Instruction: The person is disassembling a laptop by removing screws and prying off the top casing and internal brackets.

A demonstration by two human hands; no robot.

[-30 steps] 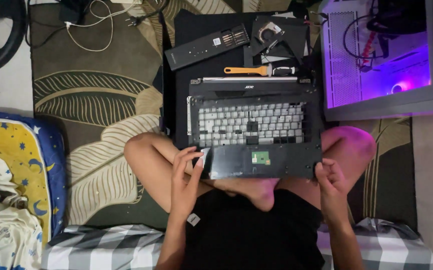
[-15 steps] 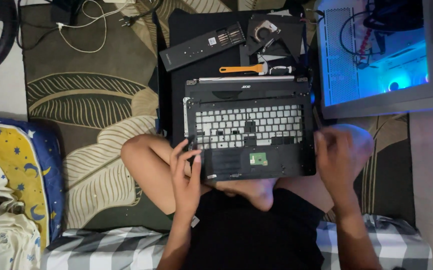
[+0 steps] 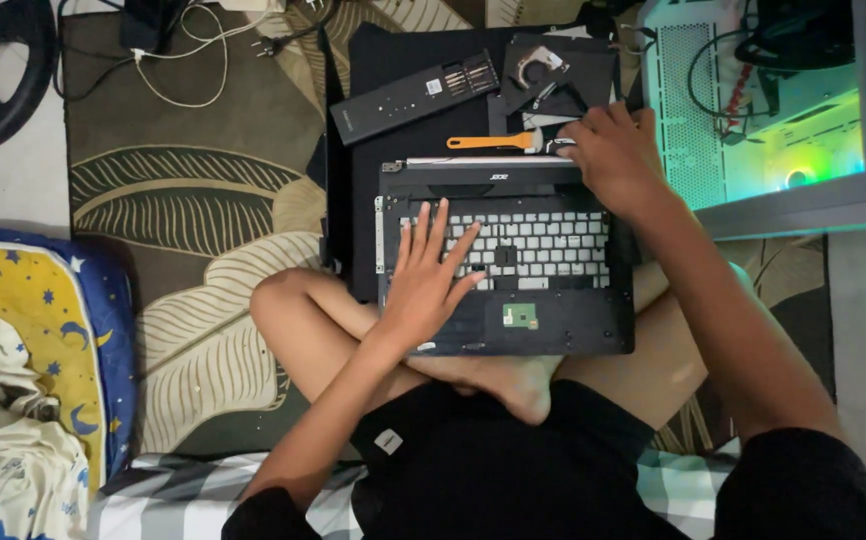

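Black laptop chassis (image 3: 563,325) on crossed legs, keyboard up. Left hand (image 3: 423,280) flat, fingers spread, on keyboard's left part. Right hand (image 3: 615,155) at chassis far-right corner, fingers curled; grip unclear. Orange-handled tool (image 3: 488,142) just left of it.

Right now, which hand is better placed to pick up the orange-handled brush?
The right hand: it already rests beside the brush, above the laptop shell. The left hand lies flat on the shell, farther off.
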